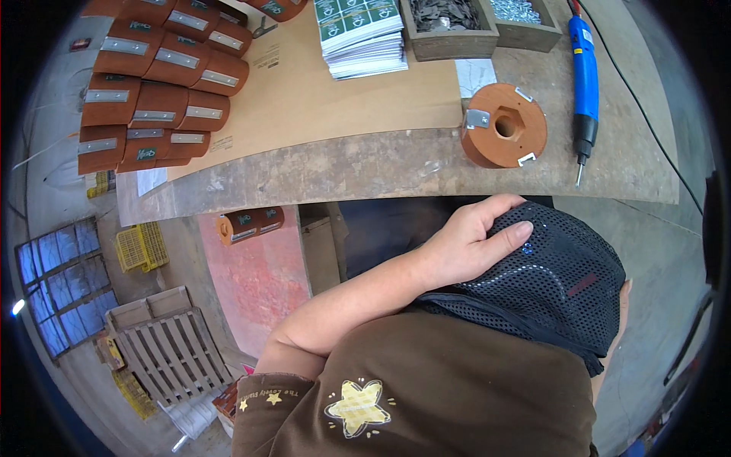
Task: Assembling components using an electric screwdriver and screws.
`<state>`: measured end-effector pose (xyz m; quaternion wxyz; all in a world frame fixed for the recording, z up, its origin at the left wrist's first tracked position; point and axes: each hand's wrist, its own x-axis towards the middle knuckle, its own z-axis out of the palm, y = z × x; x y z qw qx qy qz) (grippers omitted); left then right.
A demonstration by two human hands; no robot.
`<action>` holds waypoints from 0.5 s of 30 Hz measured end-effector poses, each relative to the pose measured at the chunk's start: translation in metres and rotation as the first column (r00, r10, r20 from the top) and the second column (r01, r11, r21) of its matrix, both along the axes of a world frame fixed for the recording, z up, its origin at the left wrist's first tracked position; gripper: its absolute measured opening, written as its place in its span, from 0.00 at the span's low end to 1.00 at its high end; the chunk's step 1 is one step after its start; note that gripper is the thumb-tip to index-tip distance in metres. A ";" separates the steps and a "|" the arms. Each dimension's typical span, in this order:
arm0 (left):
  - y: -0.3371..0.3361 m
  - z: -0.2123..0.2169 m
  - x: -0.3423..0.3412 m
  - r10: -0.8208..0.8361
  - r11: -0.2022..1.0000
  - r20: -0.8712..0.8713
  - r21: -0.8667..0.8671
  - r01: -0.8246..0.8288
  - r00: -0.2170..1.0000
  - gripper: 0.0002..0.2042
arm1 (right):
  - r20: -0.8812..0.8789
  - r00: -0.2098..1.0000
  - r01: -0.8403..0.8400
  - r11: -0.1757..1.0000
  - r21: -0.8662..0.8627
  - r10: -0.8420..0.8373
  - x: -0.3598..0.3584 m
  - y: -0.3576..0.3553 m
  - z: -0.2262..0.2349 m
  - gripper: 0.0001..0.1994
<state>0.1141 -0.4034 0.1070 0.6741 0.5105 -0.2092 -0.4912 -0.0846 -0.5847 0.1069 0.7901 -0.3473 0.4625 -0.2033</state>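
My left hand (476, 238) is closed on a black mesh fabric item (560, 282) in front of my chest, thumb on top and the other fingers partly behind it. Rounded like a cap or pouch, the item carries shiny dots and a small dark red label. Of my right arm or hand only a sliver of skin (625, 305) shows along the item's right edge; its fingers are hidden. On the bench above stands a round reddish-brown block (505, 126) with a hexagonal recess, a central hole and metal clips. Beside it lies a blue electric screwdriver (585, 84), bit toward me.
Stacked brown cylinders (156, 114) with metal plates fill the bench's left. Behind are a pile of green-and-white printed sheets (365, 57), a wooden box of dark pieces (449, 46) and one of silvery screws (525, 34). A cable (647, 107) runs along the right.
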 end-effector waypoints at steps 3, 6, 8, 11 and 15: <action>0.000 0.003 0.001 0.001 1.000 -0.015 0.004 -0.001 1.000 0.16 | -0.021 1.000 0.018 1.000 -0.021 -0.019 -0.003 -0.002 0.005 0.19; 0.000 0.004 0.002 -0.006 1.000 0.001 0.022 0.006 1.000 0.16 | -0.046 0.998 0.037 0.999 -0.027 -0.039 -0.001 0.000 0.008 0.19; -0.001 0.005 0.003 -0.011 1.000 0.000 0.019 0.011 1.000 0.16 | -0.057 0.997 0.044 0.999 -0.029 -0.046 -0.001 0.000 0.009 0.18; -0.001 0.004 0.002 -0.011 1.000 0.035 0.024 0.010 0.999 0.16 | -0.033 0.999 0.042 0.999 -0.020 -0.043 0.000 -0.001 0.007 0.18; -0.001 0.002 0.002 -0.012 1.000 0.022 0.023 0.011 1.000 0.16 | -0.081 0.992 0.103 0.993 0.051 -0.098 0.005 0.000 0.011 0.19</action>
